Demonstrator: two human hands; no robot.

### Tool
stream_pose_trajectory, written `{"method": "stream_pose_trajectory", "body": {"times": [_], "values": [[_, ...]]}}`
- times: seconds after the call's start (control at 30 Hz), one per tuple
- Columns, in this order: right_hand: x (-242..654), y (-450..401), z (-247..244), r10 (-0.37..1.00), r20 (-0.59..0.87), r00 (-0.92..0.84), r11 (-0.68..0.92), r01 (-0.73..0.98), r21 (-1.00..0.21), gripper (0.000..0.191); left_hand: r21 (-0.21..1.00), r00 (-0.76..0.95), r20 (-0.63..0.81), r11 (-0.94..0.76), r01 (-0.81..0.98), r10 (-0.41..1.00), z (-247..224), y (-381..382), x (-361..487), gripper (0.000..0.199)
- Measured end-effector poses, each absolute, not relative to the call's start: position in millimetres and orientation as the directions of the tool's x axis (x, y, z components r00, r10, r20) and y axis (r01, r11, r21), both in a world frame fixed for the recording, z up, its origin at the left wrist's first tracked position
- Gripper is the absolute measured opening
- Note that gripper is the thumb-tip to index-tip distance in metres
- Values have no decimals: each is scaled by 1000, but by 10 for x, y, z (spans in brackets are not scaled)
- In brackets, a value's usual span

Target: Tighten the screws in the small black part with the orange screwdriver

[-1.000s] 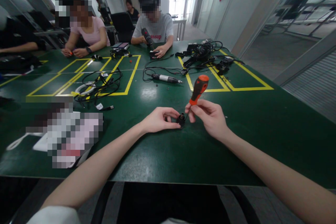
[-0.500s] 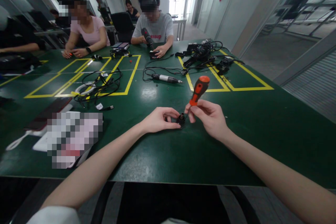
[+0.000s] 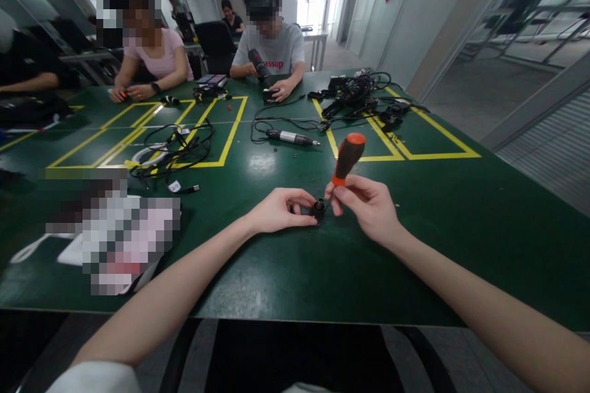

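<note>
A small black part [image 3: 318, 211] rests on the green table, pinched between the thumb and fingers of my left hand [image 3: 282, 210]. Just to its right, my right hand [image 3: 369, 204] grips a red and black screwdriver [image 3: 349, 156] near the lower end of its handle. The handle tilts up and to the right, while the thin shaft points down beside the black part. Whether the tip touches the part is too small to tell.
Beyond my hands lies an electric screwdriver [image 3: 290, 137] with its cable. Tangled black cables [image 3: 353, 95] are piled at the back right, more cables [image 3: 177, 150] at the left. A pink-and-white item [image 3: 142, 239] lies front left. People sit across the green table [image 3: 276, 282].
The screwdriver handle has turned about its axis and shifted slightly to the left. Both hands stay in nearly the same place.
</note>
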State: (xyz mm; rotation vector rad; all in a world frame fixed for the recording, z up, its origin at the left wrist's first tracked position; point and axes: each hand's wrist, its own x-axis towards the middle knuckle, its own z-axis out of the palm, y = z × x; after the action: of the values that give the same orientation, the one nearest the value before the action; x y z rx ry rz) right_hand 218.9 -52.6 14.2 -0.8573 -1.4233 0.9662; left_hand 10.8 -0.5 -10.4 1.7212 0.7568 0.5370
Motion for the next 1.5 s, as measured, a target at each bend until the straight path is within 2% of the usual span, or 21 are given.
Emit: {"method": "stream_pose_trajectory", "body": {"times": [0.17, 0.5, 0.8, 1.0, 1.27, 1.5], "values": [[2190, -533, 136, 907, 407, -104, 401, -76, -913, 39, 957, 686, -8, -192, 216, 727, -97, -6, 105, 45], [2193, -531, 169, 913, 400, -82, 402, 7, -916, 42, 957, 689, -20, -186, 223, 724, -83, -11, 104, 45], [2193, -521, 133, 905, 413, -102, 400, -127, -908, 34, 948, 685, -12, -209, 239, 728, -117, -1, 98, 48], [2180, -529, 168, 913, 402, -72, 400, -36, -916, 40, 927, 691, -40, -232, 296, 722, -95, -6, 91, 50], [2208, -509, 103, 899, 420, -123, 410, -94, -907, 34, 933, 698, 6, -255, 253, 716, -88, -13, 113, 51], [2194, -520, 121, 910, 401, -103, 396, -67, -916, 36, 936, 705, 20, -261, 236, 709, -82, -17, 112, 45]]}}
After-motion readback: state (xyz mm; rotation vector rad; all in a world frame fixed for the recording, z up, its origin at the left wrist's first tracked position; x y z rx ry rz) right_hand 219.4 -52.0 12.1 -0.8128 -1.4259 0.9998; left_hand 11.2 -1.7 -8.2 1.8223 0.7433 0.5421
